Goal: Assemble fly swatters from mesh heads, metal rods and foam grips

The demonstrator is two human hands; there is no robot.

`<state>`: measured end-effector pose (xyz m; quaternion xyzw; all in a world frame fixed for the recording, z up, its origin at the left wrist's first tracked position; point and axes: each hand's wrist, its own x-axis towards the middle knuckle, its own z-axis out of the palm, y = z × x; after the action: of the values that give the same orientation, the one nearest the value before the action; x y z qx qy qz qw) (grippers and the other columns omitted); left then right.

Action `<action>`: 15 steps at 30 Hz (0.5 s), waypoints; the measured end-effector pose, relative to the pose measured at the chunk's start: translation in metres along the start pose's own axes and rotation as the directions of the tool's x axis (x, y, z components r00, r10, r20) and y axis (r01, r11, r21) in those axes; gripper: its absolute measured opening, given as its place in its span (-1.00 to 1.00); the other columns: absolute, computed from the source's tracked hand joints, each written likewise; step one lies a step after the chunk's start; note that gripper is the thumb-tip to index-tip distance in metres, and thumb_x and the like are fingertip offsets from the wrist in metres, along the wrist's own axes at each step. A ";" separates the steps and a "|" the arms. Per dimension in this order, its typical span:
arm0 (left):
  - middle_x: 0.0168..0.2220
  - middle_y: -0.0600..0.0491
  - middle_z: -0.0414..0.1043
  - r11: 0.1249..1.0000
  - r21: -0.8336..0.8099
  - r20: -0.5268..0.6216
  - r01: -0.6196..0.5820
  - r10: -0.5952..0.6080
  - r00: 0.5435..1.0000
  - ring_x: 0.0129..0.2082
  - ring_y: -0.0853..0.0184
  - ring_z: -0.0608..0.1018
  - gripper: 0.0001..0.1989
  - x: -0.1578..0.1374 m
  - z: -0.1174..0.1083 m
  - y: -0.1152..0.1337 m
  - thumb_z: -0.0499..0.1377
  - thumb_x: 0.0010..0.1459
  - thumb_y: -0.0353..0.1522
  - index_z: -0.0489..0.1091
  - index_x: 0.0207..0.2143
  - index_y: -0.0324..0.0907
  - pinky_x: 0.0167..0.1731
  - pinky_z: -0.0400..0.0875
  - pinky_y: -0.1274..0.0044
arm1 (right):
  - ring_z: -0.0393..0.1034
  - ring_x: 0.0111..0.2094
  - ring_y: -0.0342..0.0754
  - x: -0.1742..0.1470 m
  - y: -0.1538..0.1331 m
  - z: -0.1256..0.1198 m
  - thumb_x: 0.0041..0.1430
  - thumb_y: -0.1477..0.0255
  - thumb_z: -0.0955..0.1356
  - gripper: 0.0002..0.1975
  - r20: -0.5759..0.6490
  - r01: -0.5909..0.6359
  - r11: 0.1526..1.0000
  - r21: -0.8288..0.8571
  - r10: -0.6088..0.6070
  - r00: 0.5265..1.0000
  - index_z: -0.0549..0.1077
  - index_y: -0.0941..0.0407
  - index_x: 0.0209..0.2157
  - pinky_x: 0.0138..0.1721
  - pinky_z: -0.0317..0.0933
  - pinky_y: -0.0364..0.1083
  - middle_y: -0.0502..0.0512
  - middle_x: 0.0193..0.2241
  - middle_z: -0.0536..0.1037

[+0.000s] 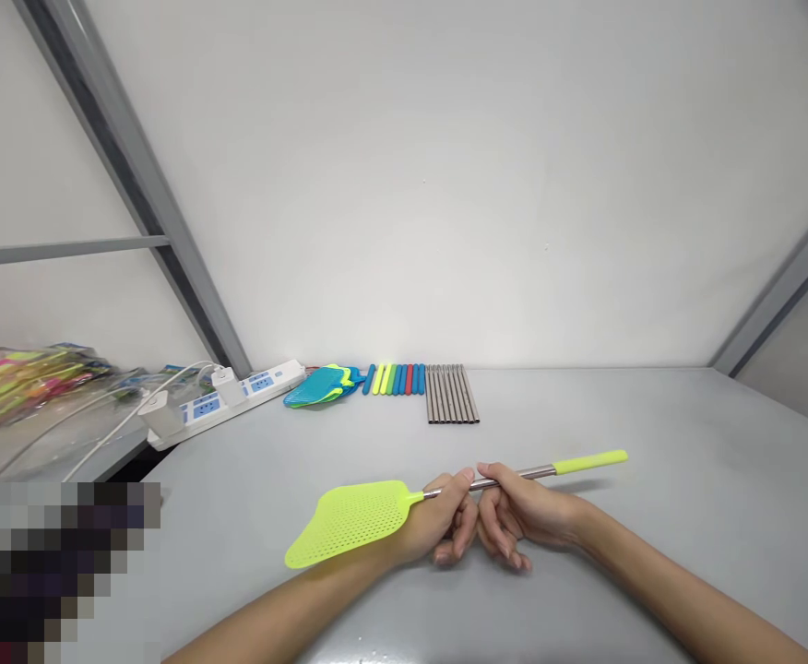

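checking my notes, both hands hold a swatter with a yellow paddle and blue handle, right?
The handle is yellow, not blue, as the head view shows; the left hand and right hand do hold the swatter, and its paddle is yellow.

A grey table point(687, 443) runs back to a plain white wall point(418, 184). A slanted grey post point(134, 175) stands on the left, joined by a crossbar point(65, 251); another post point(784, 272) slants on the right. Toward the table's back left, a white power strip point(261, 383) lies at an angle with two white plugs point(161, 415) in it, white cables point(100, 443) trailing left. Beyond, clear plastic bags point(30, 387) of bright-coloured items sit piled. Pixelation hides the lower left corner.
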<state>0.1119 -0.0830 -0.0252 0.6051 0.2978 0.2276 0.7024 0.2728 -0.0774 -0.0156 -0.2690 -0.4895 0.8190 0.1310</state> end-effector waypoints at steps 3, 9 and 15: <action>-0.92 0.14 -0.03 0.999 -0.006 -0.040 -0.037 0.037 0.998 -0.89 0.53 0.07 -0.37 0.004 -0.001 0.001 -0.25 0.08 -0.07 0.18 -0.86 -0.22 -0.80 -0.08 0.61 | 0.15 -0.74 -0.20 -0.001 -0.005 0.001 0.08 0.13 -0.04 -0.34 -0.050 0.035 0.998 -0.054 -0.038 0.998 0.35 0.27 -0.73 -0.63 0.09 -0.16 0.06 -0.78 0.25; -0.85 0.16 0.07 0.964 -0.195 -0.245 -0.178 0.128 0.961 -0.83 0.54 0.13 -0.55 0.015 -0.005 0.006 -0.08 0.06 -0.16 0.20 -0.75 -0.24 -0.74 0.02 0.63 | 0.12 -0.68 -0.23 0.003 -0.011 0.008 0.09 0.18 0.07 -0.51 -0.296 0.260 0.963 -0.067 -0.268 0.917 0.28 0.21 -0.69 -0.57 0.06 -0.18 -0.04 -0.71 0.19; -0.73 0.18 0.13 0.944 -0.252 -0.311 -0.213 0.129 0.942 -0.76 0.55 0.18 -0.68 0.014 -0.005 0.010 -0.03 0.04 -0.16 0.24 -0.55 -0.24 -0.69 0.06 0.65 | 0.08 -0.65 -0.23 0.007 -0.010 0.004 0.03 0.22 0.18 -0.64 -0.421 0.317 0.947 -0.044 -0.306 0.854 0.29 0.19 -0.64 -0.59 0.05 -0.19 -0.08 -0.70 0.10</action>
<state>0.1189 -0.0689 -0.0179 0.4827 0.3079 0.4148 0.7072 0.2640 -0.0724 -0.0075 -0.3554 -0.4751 0.7157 0.3683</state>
